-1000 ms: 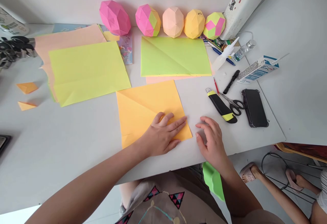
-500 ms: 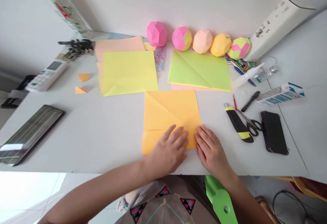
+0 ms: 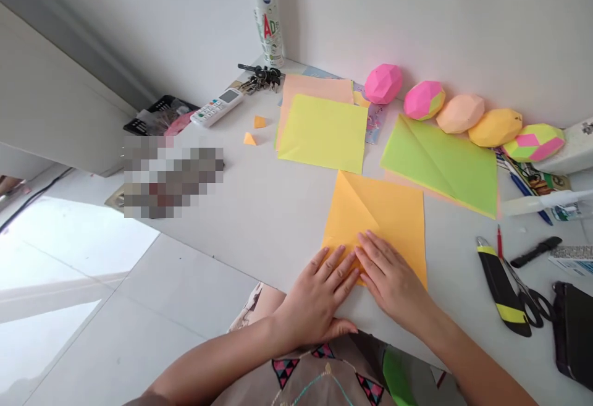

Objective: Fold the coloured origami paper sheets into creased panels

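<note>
An orange paper sheet [image 3: 389, 214] with diagonal creases lies on the white table [image 3: 259, 208] near its front edge. My left hand [image 3: 319, 291] lies flat on the sheet's near left corner, fingers stretched out. My right hand [image 3: 393, 279] lies flat beside it on the near part of the sheet, fingers spread and almost touching the left ones. Neither hand holds anything.
A yellow sheet [image 3: 324, 131] and a green sheet [image 3: 445, 168] lie farther back. Several folded paper balls [image 3: 461, 112] line the wall. At the right lie a utility knife [image 3: 503, 295], scissors [image 3: 530, 298], a marker [image 3: 535, 251] and a black phone [image 3: 574, 332]. A remote [image 3: 217, 107], keys [image 3: 260, 77] and a bottle [image 3: 265, 13] stand at back left.
The view has swung left and tilted. My right hand moved from the bare table onto the orange sheet beside my left hand; both now press its near edge.
</note>
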A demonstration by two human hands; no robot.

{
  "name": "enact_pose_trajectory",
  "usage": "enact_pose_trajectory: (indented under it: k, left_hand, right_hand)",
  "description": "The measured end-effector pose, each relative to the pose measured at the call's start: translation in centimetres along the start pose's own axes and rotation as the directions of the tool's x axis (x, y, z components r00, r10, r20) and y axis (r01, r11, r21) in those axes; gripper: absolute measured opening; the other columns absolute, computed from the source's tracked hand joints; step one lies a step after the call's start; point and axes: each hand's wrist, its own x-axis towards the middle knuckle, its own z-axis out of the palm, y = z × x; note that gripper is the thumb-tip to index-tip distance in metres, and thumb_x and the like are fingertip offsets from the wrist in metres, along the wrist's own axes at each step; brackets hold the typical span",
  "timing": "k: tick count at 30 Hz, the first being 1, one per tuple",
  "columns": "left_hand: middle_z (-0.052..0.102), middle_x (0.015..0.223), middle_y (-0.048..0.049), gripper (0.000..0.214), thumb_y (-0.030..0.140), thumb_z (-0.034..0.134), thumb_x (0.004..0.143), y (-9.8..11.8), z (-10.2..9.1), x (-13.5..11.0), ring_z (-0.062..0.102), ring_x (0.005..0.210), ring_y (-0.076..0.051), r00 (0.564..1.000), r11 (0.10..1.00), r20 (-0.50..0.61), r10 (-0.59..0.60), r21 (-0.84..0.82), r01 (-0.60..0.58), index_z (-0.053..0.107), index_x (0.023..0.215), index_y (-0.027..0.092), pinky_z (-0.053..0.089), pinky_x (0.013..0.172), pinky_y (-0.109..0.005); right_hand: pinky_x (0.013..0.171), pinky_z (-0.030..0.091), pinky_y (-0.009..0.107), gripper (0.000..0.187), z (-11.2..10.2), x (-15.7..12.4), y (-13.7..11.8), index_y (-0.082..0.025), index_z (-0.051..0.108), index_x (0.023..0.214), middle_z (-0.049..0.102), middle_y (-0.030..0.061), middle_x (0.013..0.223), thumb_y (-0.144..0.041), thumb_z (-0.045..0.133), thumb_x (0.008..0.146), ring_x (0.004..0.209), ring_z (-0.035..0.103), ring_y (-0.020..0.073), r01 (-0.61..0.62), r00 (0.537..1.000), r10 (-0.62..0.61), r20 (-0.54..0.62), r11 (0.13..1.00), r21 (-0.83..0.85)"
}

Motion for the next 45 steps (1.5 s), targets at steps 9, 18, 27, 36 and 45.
enact_pose_trajectory:
  k: [9,18,27,36,45]
  left_hand:
    - [0.023,0.153,-0.0237,0.1,0.08,0.017,0.082,-0.4,0.3,-0.5,0.014,0.143,-0.038,0.999,0.998,-0.017,-0.04,-0.04,0.039,0.027,0.146,0.005,0.013,0.114,-0.051]
    - [0.033,0.148,-0.0257,0.103,0.087,0.025,0.073,-1.3,-0.2,-1.8,0.022,0.14,-0.041,0.998,0.997,0.02,-0.066,0.028,0.065,0.035,0.143,0.012,0.016,0.111,-0.054]
    - [0.065,0.089,-0.0113,0.024,0.026,0.051,0.094,-1.3,-2.2,1.3,0.059,0.096,-0.026,0.988,0.979,-0.084,-0.126,0.15,0.138,0.065,0.079,0.015,0.047,0.079,-0.041]
    - [0.057,0.086,-0.0098,0.036,0.034,0.051,0.091,1.6,-0.9,5.0,0.054,0.08,-0.024,0.923,0.897,-0.091,-0.375,0.215,0.386,0.06,0.115,0.008,0.047,0.066,-0.037]
    - [0.055,0.124,-0.0153,0.047,0.039,0.055,0.088,-2.1,-1.9,1.9,0.05,0.106,-0.03,0.968,0.953,-0.065,-0.243,0.171,0.251,0.056,0.126,0.012,0.044,0.088,-0.042]
  right_hand:
    - [0.113,0.031,0.049,0.058,1.5,-0.4,0.5,-0.012,0.02,0.15,0.03,0.0124,0.153,-0.02,0.038,0.095,0.142,0.023,0.026,0.015,0.995,-0.02,0.095,0.998,0.054]
    - [0.113,0.03,0.049,0.061,1.4,-0.3,0.4,-0.013,0.014,0.151,0.027,0.0114,0.154,-0.02,0.037,0.095,0.143,0.02,0.0257,0.001,0.993,-0.009,0.116,0.998,0.066]
    - [0.113,0.032,0.05,0.058,1.3,-0.2,0.2,-0.014,0.021,0.15,0.032,0.0108,0.152,-0.018,0.039,0.095,0.143,0.021,0.0248,-0.008,0.996,0.0,0.088,0.996,0.093]
    - [0.113,0.032,0.05,0.062,1.5,-0.4,0.0,-0.014,0.014,0.151,0.033,0.0102,0.151,-0.015,0.037,0.094,0.143,0.022,0.0241,-0.013,0.998,0.007,0.067,0.996,0.091]
    - [0.111,0.036,0.05,0.069,1.3,-3.0,1.8,-0.013,0.001,0.152,0.029,0.0133,0.153,-0.01,0.034,0.092,0.143,0.019,0.0249,-0.027,0.998,0.024,0.063,0.999,0.037]
